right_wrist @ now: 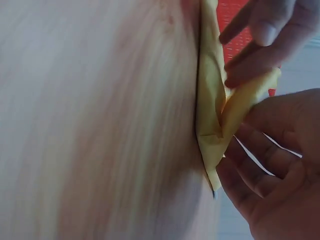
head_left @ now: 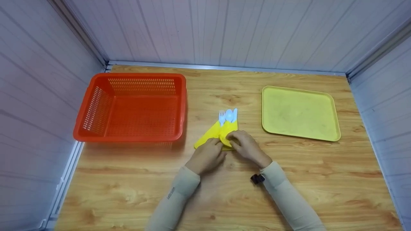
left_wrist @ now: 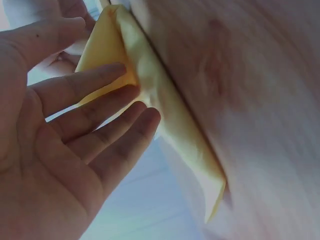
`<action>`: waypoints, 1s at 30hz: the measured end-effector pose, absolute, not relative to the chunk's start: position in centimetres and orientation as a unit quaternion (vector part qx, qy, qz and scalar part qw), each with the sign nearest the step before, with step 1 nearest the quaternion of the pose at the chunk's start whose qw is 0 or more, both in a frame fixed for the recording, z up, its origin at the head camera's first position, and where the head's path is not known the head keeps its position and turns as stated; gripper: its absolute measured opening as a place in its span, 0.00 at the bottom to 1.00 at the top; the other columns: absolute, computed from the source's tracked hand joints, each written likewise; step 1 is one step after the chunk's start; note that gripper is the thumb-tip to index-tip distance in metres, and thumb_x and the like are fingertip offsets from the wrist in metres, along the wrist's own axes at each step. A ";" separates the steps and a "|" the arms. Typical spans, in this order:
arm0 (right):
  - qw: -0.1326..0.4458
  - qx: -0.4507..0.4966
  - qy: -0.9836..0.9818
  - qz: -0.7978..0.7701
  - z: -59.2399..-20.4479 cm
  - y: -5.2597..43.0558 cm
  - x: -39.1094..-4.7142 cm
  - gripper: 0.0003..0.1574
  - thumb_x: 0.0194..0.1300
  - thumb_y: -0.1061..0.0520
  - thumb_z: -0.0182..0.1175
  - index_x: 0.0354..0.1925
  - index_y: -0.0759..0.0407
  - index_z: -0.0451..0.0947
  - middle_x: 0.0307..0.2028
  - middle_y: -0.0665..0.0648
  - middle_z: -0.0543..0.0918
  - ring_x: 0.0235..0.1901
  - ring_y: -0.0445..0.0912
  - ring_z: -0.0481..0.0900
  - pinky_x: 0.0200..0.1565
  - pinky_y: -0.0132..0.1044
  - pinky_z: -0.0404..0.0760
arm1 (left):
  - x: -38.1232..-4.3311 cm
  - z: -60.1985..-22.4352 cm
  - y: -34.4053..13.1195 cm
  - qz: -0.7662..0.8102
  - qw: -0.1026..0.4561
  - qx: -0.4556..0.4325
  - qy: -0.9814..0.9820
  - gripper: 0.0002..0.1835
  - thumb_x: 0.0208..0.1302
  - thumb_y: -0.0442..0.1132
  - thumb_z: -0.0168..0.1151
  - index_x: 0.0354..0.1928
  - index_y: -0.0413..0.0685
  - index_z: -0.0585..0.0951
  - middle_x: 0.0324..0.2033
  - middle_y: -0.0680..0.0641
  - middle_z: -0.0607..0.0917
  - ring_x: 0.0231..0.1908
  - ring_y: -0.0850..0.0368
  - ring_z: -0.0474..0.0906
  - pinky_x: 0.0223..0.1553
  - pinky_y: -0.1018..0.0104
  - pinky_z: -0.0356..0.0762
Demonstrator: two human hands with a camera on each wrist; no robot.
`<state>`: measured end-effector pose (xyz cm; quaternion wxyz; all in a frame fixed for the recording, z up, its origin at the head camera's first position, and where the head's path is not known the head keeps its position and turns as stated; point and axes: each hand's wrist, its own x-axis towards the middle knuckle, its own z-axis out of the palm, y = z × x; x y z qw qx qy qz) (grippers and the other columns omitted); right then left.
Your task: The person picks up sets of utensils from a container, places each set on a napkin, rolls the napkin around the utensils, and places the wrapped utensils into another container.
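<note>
A yellow napkin (head_left: 210, 133), folded to a slanted shape, lies on the table between both hands. A white plastic fork (head_left: 222, 117), spoon (head_left: 229, 115) and knife (head_left: 235, 114) lie side by side, their heads sticking out beyond its far edge and their lower parts covered. My left hand (head_left: 208, 155) is at the napkin's near left part, its fingers extended and fingertips right at the cloth in the left wrist view. On the other side, my right hand (head_left: 246, 146) holds a raised flap of the napkin with bent fingers; the flap hides some fingertips in the right wrist view.
A red perforated plastic basket (head_left: 128, 139) stands at the left on the wooden table (head_left: 218, 199). To the right lies a yellow-green tray (head_left: 300, 114). Pale panelled walls (head_left: 205, 32) enclose the table at the back and both sides.
</note>
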<state>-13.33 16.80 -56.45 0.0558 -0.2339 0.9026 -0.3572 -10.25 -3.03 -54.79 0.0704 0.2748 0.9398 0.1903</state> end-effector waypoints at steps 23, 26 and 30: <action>-0.040 -0.350 0.919 -0.177 -56.8 15.8 -13.2 0.17 0.71 0.59 0.61 0.56 0.52 0.84 0.41 0.56 0.77 0.37 0.50 0.71 0.39 0.41 0.72 | -7.7 -55.8 -3.3 0.060 0.036 0.263 0.962 0.26 0.67 0.49 0.63 0.59 0.37 0.78 0.57 0.40 0.79 0.55 0.42 0.76 0.47 0.50 0.81; -0.037 -0.352 0.923 -0.152 -56.6 15.6 -13.2 0.17 0.72 0.56 0.60 0.56 0.50 0.84 0.41 0.57 0.77 0.37 0.51 0.71 0.38 0.41 0.73 | -7.8 -55.8 -3.3 0.058 0.047 0.245 0.967 0.27 0.67 0.51 0.63 0.59 0.38 0.79 0.55 0.40 0.78 0.51 0.42 0.75 0.43 0.50 0.81; -0.032 -0.351 0.927 -0.125 -56.5 15.3 -13.4 0.17 0.71 0.54 0.62 0.56 0.49 0.84 0.40 0.57 0.77 0.36 0.51 0.71 0.36 0.42 0.73 | -7.8 -55.8 -3.4 0.063 0.036 0.221 0.973 0.24 0.65 0.52 0.64 0.55 0.41 0.81 0.50 0.39 0.78 0.46 0.43 0.74 0.39 0.50 0.80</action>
